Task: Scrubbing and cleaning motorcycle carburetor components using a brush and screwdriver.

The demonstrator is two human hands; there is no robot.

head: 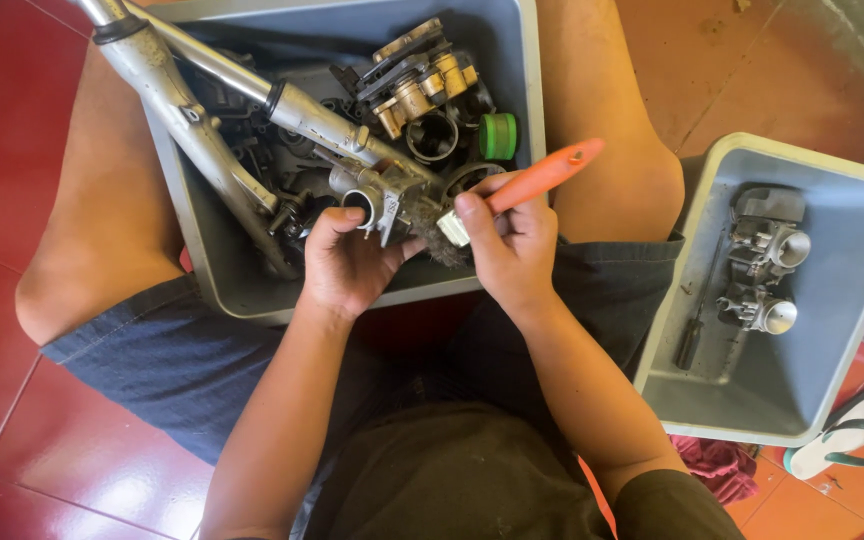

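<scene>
- Nearest the lens: dark shirt and blue shorts, forearms reaching up toward the grey tub (202, 240) set between bare knees on red floor tiles.
- Left hand (344, 262): grip wrapped round a small metal carburettor body (384, 200), held just over the tub's near rim.
- Right hand (512, 245): grip closed on an orange-handled brush (537, 180), dirty bristles pressed against the carburettor body.
- Inside the tub: two silver fork tubes (252, 90) lying slantwise, brass-coloured engine parts (417, 90), green ring (498, 135).
- Right of the tub, apart from it: second grey tray (852, 230) with twin carburettors (764, 280) and a screwdriver (694, 335).
- Beyond that tray's far corner: white and green sandal (852, 430), pink rag (717, 465).
</scene>
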